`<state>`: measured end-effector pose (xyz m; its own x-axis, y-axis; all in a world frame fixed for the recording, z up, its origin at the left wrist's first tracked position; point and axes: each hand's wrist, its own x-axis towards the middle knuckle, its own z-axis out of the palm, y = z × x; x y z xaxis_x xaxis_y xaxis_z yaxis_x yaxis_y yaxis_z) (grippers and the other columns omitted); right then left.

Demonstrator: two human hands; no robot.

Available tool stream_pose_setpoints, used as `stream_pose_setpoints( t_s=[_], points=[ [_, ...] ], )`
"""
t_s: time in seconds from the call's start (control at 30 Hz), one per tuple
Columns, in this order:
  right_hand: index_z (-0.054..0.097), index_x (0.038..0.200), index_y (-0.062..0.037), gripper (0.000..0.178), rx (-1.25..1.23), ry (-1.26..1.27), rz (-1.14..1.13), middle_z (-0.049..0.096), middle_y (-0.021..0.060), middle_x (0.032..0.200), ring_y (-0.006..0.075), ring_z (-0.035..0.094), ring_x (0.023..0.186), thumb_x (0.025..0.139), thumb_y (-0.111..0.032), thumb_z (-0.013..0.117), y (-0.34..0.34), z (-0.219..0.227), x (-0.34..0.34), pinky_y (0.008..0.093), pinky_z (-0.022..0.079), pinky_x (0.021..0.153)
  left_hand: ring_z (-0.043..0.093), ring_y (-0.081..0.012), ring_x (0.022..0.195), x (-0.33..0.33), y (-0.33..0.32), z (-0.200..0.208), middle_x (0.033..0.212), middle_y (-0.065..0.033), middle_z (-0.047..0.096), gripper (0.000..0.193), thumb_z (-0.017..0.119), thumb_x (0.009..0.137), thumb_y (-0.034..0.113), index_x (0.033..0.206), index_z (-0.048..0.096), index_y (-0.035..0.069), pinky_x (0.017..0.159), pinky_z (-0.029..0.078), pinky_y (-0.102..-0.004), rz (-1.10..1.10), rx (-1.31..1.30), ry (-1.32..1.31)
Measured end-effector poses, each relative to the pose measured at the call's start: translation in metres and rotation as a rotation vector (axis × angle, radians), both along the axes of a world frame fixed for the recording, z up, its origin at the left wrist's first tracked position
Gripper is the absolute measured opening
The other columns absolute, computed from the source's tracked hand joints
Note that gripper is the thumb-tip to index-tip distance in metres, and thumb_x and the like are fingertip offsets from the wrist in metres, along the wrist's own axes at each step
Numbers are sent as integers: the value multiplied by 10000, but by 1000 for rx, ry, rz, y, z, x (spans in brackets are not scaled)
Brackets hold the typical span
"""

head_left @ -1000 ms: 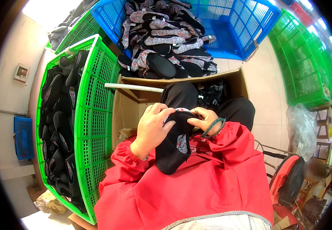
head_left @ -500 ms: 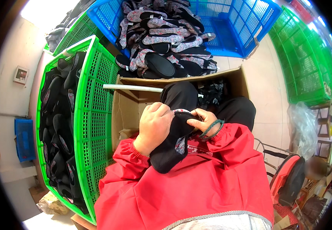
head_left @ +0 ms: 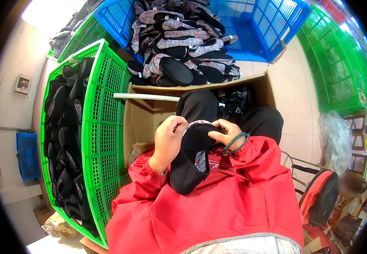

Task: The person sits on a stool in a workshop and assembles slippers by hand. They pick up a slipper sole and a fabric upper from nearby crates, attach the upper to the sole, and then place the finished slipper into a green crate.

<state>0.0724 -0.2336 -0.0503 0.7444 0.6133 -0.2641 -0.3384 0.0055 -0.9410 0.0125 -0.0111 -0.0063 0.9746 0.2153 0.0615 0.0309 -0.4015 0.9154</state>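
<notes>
Slipper [head_left: 187, 171] is over the lap, floral edge [head_left: 200, 122] away from the body. Left hand [head_left: 168, 137]: thumb and fingers pinched closed on the edge's left end. Right hand [head_left: 228, 133]: fingers nearly closed on its right; can't tell if they grip anything else. I'd hold the edge taut and even between both pinches. Count: 1 slipper held, 1 blue crate [head_left: 292, 23], 1 cardboard box [head_left: 140, 116]; piled slippers [head_left: 177, 72] overlap, uncountable.
</notes>
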Motion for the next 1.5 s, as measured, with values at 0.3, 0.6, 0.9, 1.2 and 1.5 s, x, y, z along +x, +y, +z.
stream_pose_setpoints(
  t_s=[0.3,0.6,0.9,1.2,1.5],
  points=[
    [385,1384,-46,584,117,-207,-168,616,78,1076,122,569,953,928,-273,670,-13,37,5,273,478,849,511,-60,651,-1,-1,5,749,2,574,17,608,918,14,909,621,20,597,428,-214,-10,164,-104],
    [497,1155,-86,335,-292,-587,69,682,123,1013,328,676,954,932,-295,635,15,50,-24,375,523,807,515,-61,672,-1,-6,4,759,-9,567,26,611,936,35,942,617,11,606,435,-219,-25,126,-112],
    [564,1067,-89,232,-545,-554,-32,712,118,891,324,693,856,895,-205,669,34,50,-31,376,526,729,567,-180,649,-3,-14,5,761,-86,587,59,623,890,3,945,616,22,609,465,-288,3,245,-169],
    [562,1045,-94,235,-575,-591,-57,711,116,885,329,692,842,899,-242,671,39,43,-30,390,523,699,594,-296,723,-2,-18,2,789,-123,610,76,653,859,31,918,606,34,652,474,-361,36,236,-172],
    [566,1048,-90,226,-603,-596,-28,708,120,877,330,691,832,910,-245,658,41,43,-27,393,522,692,600,-340,744,-2,-22,4,789,-140,615,83,661,849,36,904,600,38,662,474,-391,63,224,-155]
  ],
)
